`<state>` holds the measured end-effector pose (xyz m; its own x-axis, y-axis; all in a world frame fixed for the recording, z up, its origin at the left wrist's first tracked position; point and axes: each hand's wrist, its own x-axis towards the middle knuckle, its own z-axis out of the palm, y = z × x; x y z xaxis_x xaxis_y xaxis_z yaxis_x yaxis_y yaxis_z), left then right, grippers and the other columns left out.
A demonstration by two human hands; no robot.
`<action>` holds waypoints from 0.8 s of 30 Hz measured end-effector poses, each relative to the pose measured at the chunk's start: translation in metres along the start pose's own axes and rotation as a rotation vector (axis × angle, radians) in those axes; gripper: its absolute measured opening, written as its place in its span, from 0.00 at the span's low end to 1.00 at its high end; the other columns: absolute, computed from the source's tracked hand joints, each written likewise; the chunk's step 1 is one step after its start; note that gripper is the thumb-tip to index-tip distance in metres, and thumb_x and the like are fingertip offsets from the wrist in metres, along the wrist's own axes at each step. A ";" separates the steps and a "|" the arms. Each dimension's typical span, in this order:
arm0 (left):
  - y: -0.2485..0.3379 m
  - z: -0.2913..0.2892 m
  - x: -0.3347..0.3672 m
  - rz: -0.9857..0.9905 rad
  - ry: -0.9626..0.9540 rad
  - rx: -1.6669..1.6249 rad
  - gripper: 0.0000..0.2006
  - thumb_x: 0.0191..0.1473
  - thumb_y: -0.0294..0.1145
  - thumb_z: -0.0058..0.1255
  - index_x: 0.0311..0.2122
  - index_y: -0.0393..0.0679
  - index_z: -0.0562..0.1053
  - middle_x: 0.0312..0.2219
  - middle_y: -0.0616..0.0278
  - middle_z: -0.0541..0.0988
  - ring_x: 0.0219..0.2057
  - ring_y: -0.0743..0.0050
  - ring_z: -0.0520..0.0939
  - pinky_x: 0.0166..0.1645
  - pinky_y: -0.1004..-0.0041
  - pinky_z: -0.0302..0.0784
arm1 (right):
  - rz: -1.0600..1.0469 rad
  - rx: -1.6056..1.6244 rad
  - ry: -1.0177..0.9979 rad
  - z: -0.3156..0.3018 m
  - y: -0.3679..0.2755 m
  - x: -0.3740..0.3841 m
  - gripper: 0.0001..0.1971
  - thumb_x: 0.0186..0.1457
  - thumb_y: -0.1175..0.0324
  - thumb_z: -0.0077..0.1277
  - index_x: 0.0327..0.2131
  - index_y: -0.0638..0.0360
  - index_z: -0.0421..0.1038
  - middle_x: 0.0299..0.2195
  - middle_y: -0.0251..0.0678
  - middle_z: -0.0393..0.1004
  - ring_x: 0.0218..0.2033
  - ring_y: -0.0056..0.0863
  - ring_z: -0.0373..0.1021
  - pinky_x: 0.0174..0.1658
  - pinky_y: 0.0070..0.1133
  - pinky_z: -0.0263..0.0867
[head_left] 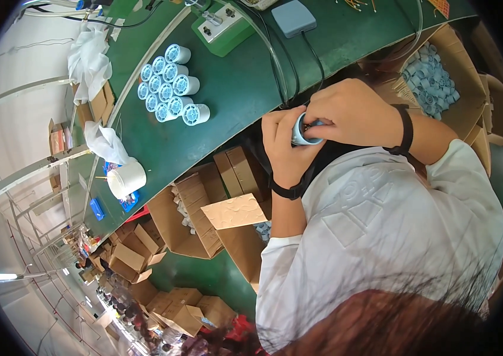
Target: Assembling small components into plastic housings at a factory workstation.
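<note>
My left hand (287,145) is closed around a light blue plastic cup-shaped part (299,137), held just off the front edge of the green bench. From the right, my right hand (352,115) reaches over its open mouth with bent fingers pressed inside. Something small and brownish shows within the cup near those fingertips, too small to name. Whether the right fingers pinch it is hidden. To the left on the bench, several similar light blue cylinders (168,83) stand grouped closely, with ribbed round ends showing.
The green bench (233,89) carries a green-and-metal fixture (222,29) and a blue-grey pedal-like box (293,18) with a cable. At right, a cardboard box (465,65) holds many small blue parts (429,80). Open cartons (186,207) stand below the bench; a white tub (127,179) sits farther left.
</note>
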<state>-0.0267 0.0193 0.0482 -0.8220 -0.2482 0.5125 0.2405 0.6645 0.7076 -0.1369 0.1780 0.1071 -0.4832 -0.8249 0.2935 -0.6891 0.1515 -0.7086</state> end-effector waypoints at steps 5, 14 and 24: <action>-0.001 0.002 -0.003 0.024 0.015 0.032 0.27 0.28 0.24 0.74 0.42 0.43 0.80 0.33 0.60 0.76 0.35 0.61 0.76 0.38 0.66 0.73 | 0.036 0.060 -0.026 0.007 0.005 -0.003 0.08 0.46 0.66 0.65 0.27 0.57 0.77 0.21 0.35 0.73 0.23 0.36 0.72 0.27 0.30 0.66; -0.005 0.001 0.006 0.071 -0.078 0.161 0.28 0.27 0.24 0.74 0.41 0.41 0.80 0.32 0.60 0.74 0.32 0.63 0.77 0.37 0.67 0.75 | 0.116 0.148 -0.073 0.015 0.025 -0.003 0.08 0.48 0.65 0.63 0.26 0.58 0.78 0.24 0.36 0.78 0.27 0.39 0.75 0.32 0.32 0.69; -0.003 0.020 0.009 -0.054 -0.130 0.153 0.27 0.28 0.25 0.73 0.42 0.40 0.80 0.32 0.59 0.74 0.33 0.62 0.77 0.37 0.67 0.75 | 0.070 0.329 -0.003 0.018 0.053 -0.011 0.07 0.46 0.69 0.64 0.26 0.59 0.78 0.22 0.35 0.75 0.24 0.38 0.72 0.29 0.30 0.66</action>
<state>-0.0453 0.0294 0.0407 -0.8935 -0.2001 0.4021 0.1211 0.7547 0.6447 -0.1583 0.1851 0.0542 -0.5210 -0.8204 0.2356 -0.4433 0.0242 -0.8961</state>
